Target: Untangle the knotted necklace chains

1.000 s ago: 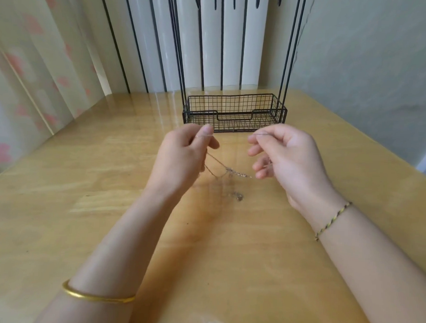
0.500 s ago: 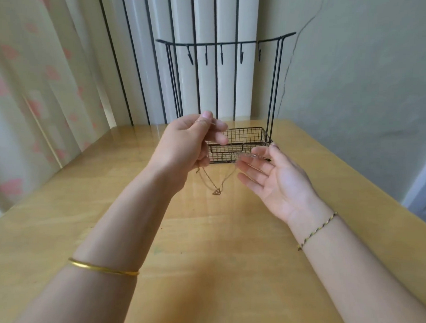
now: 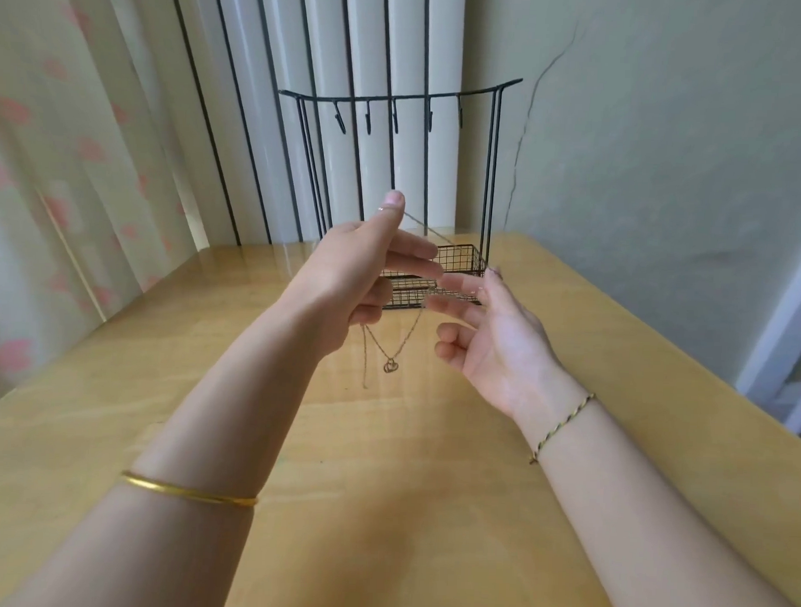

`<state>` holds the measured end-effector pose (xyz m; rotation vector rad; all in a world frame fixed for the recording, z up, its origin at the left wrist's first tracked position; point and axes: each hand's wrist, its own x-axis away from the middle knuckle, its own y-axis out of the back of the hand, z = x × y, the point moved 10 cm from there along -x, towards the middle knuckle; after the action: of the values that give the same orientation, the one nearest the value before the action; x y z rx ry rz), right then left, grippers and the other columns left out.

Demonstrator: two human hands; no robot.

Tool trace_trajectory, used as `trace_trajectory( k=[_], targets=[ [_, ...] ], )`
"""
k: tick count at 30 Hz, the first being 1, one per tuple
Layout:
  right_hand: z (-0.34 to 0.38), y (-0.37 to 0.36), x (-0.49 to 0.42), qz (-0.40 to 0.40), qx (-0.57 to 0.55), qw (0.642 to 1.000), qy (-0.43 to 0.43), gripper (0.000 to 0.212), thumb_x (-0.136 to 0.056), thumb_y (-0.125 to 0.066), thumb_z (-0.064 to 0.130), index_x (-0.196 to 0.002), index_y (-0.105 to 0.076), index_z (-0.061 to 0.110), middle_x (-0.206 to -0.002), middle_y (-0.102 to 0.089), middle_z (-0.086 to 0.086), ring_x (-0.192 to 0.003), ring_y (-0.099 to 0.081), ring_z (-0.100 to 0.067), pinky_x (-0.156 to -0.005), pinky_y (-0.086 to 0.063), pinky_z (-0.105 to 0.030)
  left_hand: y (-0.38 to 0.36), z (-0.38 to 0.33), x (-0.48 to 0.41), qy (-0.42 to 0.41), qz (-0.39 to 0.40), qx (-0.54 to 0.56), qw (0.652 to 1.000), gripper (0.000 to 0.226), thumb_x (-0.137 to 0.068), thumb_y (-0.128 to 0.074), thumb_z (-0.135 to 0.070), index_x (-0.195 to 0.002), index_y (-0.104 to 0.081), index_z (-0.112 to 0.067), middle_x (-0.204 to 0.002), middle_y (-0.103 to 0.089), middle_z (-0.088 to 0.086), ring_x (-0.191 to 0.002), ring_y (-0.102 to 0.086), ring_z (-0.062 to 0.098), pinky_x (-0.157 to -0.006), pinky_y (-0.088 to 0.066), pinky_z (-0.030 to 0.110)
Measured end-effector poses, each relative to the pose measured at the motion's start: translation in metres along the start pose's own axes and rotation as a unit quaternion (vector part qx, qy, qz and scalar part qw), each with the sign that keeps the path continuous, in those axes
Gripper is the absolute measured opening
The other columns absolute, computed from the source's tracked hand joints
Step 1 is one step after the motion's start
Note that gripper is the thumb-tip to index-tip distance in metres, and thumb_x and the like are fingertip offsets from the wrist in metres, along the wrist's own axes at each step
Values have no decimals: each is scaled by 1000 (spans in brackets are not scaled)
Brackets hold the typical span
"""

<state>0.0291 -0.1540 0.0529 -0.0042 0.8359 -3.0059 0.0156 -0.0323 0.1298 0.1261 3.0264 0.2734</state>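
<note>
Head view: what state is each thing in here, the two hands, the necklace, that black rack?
Left hand, raised, thumb and forefinger pinching the chain.
Right hand, open, palm up, fingers spread.
Necklace chain, off the table, strung between the hands, loop hanging.
Heart pendant, dangling at the loop's bottom.
Black rack, upright, hooks bare.

No legible text, seemingly.

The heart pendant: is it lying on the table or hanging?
Hanging. The chain drapes from the left hand, held above the table, and the heart pendant dangles clear of it.
</note>
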Motion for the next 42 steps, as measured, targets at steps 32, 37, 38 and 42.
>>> trace_trajectory(
  k=[32, 37, 38, 42],
  targets=[
    [14, 14, -8, -56, 120, 987, 90, 37, -99, -44, 39, -85, -67, 13, -58, -31, 4, -41, -20, -6, -36, -18, -18, 30, 24, -6, -23, -100, -111, 989, 76, -102, -18, -49, -71, -73, -7, -67, -72, 9, -29, -36, 2, -41, -27, 22],
    [12, 19, -7, -63, 166, 981, 82, 34, -97, -47, 37, -84, -69, 14, -59, -42, 2, -37, -24, -3, -35, -17, -17, 37, 39, -10, 9, -117, 10, 993, 66, -102, -26, -48, -78, -71, -6, -71, -73, 10, -34, -27, 7, -37, -22, 17],
    [11, 20, -6, -63, 186, 977, 82, 34, -97, -47, 38, -84, -69, 15, -60, -43, 1, -35, -26, -3, -35, -18, -17, 38, 42, -11, 16, -115, 39, 992, 64, -102, -28, -48, -81, -71, -6, -73, -74, 9, -36, -25, 8, -36, -20, 17],
    [8, 20, -7, -76, 240, 964, 82, 41, -98, -43, 42, -86, -70, 14, -58, -47, -1, -34, -31, -3, -35, -22, -16, 39, 41, -13, 10, -110, 88, 990, 53, -100, -38, -47, -89, -70, -6, -81, -75, 9, -37, -21, 8, -36, -18, 17]
  ],
)
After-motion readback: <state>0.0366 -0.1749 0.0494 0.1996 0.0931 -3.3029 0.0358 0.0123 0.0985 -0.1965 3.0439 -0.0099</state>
